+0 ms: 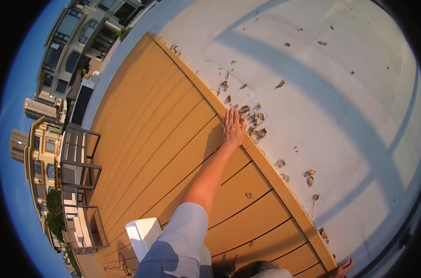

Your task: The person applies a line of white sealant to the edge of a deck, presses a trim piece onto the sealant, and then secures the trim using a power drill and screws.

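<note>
My left hand lies open with fingers stretched out on the border board of a tan slatted deck, its fingertips at the edge beside a cluster of dry leaves. My right hand shows partly at the bottom right, open, by the deck's outer edge, with the rest cut off by the frame. A pale surface with long shadows and scattered leaves runs along the deck's edge.
A white box stands on the deck by my left arm, near a thin cord. Dark metal outdoor furniture lines the left side, with buildings beyond. A dark curved edge or rail runs along the far right.
</note>
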Demonstrator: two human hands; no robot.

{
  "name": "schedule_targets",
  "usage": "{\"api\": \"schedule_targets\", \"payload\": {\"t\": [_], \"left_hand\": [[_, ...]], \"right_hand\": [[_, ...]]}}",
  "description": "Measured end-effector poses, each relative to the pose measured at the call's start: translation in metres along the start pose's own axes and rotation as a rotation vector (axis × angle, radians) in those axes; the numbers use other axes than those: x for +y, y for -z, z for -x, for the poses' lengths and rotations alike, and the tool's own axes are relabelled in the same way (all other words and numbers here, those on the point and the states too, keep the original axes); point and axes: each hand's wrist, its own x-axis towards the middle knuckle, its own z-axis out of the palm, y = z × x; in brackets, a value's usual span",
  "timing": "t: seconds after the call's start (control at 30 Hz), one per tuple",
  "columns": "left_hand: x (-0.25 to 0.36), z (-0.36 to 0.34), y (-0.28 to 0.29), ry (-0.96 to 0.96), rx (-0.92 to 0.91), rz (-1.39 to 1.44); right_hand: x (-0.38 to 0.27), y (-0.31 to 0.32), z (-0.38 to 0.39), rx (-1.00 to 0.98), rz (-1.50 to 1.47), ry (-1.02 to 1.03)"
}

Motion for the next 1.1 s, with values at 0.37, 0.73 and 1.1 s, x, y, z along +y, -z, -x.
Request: {"api": "schedule_targets", "payload": {"t": [0.37,0.73,1.1], "left_hand": [[-0.009,0.007,-0.027,0.013,-0.153,-0.044],[-0.138,-0.030,-0.086,-0.227,-0.042,-0.200],[-0.123,-0.027,-0.034,-0.231,-0.003,-0.237]], "right_hand": [[0.066,-0.022,0.003,0.183,-0.087,0.178],[0.024,-0.016,-0.016,0.110,-0.073,0.044],[0.015,-0.048,0.000,0.060,-0.128,0.033]]}}
